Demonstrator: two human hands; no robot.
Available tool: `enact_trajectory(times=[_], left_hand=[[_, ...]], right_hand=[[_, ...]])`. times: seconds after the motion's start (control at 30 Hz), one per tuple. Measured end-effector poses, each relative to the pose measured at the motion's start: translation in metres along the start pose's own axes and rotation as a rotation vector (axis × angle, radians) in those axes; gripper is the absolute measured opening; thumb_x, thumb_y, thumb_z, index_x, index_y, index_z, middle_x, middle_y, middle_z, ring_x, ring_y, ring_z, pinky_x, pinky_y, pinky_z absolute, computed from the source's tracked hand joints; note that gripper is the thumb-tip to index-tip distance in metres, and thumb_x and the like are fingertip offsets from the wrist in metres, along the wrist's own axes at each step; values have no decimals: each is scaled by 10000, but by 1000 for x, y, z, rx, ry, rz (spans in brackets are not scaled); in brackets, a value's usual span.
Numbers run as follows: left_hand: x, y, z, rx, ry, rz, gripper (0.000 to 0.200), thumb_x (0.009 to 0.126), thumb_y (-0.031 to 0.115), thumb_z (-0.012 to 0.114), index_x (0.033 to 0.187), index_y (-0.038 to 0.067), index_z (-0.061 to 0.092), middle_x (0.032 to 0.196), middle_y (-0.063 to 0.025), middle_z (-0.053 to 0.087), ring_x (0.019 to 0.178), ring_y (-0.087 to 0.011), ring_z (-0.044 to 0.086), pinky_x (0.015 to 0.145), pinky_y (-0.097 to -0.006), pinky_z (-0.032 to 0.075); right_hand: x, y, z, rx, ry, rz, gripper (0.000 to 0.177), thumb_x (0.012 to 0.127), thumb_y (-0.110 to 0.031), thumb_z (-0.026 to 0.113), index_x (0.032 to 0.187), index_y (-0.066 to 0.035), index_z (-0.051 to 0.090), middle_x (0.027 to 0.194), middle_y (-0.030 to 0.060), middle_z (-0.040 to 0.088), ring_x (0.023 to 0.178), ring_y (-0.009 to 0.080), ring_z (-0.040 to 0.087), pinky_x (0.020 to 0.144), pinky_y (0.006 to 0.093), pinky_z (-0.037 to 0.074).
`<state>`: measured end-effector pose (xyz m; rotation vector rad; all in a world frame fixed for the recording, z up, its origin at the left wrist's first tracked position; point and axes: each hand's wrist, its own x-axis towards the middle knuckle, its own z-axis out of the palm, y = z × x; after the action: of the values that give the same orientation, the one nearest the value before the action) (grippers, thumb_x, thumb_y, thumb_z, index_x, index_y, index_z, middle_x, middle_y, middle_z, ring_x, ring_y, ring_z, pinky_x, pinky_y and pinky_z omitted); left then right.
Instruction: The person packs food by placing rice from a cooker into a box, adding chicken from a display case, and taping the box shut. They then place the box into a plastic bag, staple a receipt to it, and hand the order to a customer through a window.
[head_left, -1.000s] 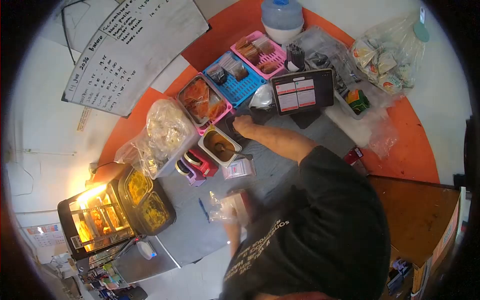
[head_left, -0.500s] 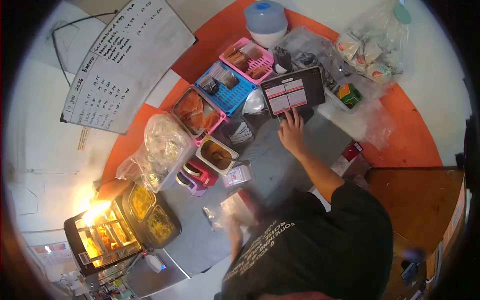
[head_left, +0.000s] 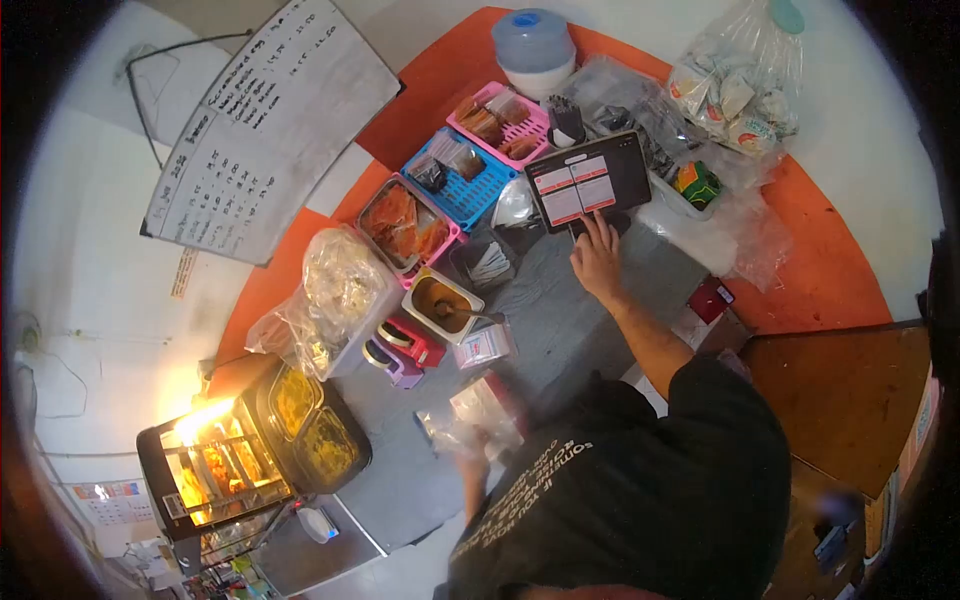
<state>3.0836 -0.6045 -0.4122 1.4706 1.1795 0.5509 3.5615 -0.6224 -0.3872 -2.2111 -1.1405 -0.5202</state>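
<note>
On the screen of a black tablet rest the fingertips of my right hand, its fingers spread and holding nothing. My left hand is low, beside my dark shirt, closed on a crumpled clear plastic bag; its fingers are partly hidden by the plastic. A white and red box stands right against that bag. Just above are a small white box and red and purple tape dispensers. A metal container of brown sauce has a ladle in it.
Pink and blue baskets hold packets. A tray of orange food and a bagged white tub stand left. Beyond are a lit warmer, a whiteboard, a blue-lidded container and a green box.
The whole view has shifted slightly right. The plastic bag at my left hand has moved and spread wider against the box. My right hand remains on the tablet, its fingers slightly shifted.
</note>
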Motion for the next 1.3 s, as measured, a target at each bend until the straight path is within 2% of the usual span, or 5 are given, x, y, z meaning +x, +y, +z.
enact_trajectory(times=[0.17, 0.43, 0.73, 0.9, 1.3], left_hand=[[9, 15, -17, 775, -56, 393, 76, 835, 45, 577, 845, -18, 617, 787, -151, 649, 688, -311, 614, 618, -413, 461], [10, 43, -10, 827, 179, 778, 273, 684, -26, 608, 952, -70, 641, 773, -172, 630, 773, -376, 599, 753, -421, 486], [21, -5, -21, 669, 75, 251, 254, 735, -19, 635, 986, -56, 647, 824, -183, 669, 764, -355, 657, 685, -420, 520], [22, 3, -9, -765, -95, -518, 333, 914, 179, 621, 1215, 43, 576, 993, -53, 623, 915, -206, 609, 796, -344, 505], [1, 7, 10, -1037, -161, -484, 382, 926, 185, 611, 1275, 60, 519, 1188, -64, 576, 1122, -183, 553, 1022, -334, 414]], right_hand=[[-17, -71, -25, 1033, -187, 429, 131, 957, -167, 543, 986, -41, 569, 843, 125, 659, 763, 317, 656, 680, 389, 512], [-142, -213, -24, 858, -882, -218, 217, 883, -242, 560, 1028, -87, 606, 870, 173, 666, 816, 369, 659, 714, 466, 513], [-143, -231, -24, 778, -1052, -338, 211, 812, -224, 658, 968, -87, 696, 831, 138, 690, 786, 318, 672, 787, 437, 512], [-180, -224, -36, 1021, -630, -435, 174, 790, -172, 730, 923, -62, 717, 902, 110, 693, 863, 244, 658, 856, 379, 486], [-199, -223, -18, 1421, -891, 406, 274, 874, -76, 658, 1141, -31, 617, 1072, 106, 669, 880, 144, 633, 780, 298, 509]])
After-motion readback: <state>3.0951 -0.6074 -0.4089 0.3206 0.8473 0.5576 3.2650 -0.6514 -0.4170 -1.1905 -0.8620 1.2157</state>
